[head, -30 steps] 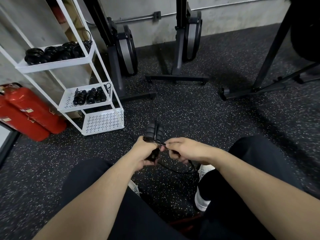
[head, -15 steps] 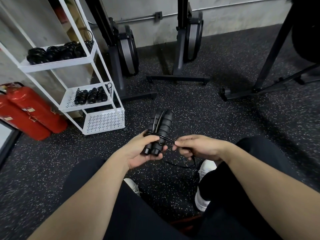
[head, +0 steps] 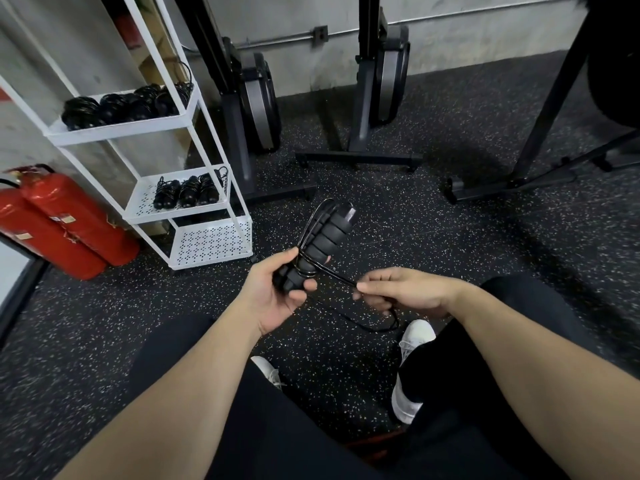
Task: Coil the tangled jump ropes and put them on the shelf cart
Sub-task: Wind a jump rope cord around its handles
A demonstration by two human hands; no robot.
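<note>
My left hand (head: 277, 292) grips the lower end of two black ribbed jump rope handles (head: 325, 237) held together, tilted up and to the right. Thin black cord is wound around the handles. My right hand (head: 401, 292) pinches the loose cord (head: 341, 279) just right of the handles; a slack loop hangs below it toward my shoe. The white shelf cart (head: 194, 128) stands at the left. Several coiled black ropes (head: 121, 105) lie on its upper tray, and three more bundles (head: 185, 192) on the middle tray.
Two red fire extinguishers (head: 65, 223) lean left of the cart. Black machine stands with flat floor bases (head: 360, 157) rise ahead by the wall, and a rack leg (head: 540, 126) slants at the right. Speckled rubber floor (head: 415, 230) lies between. My knees and white shoes (head: 412, 344) are below.
My left hand raised the handles and tilted them to the right. My right hand moved away to the right, drawing the cord out from the handles.
</note>
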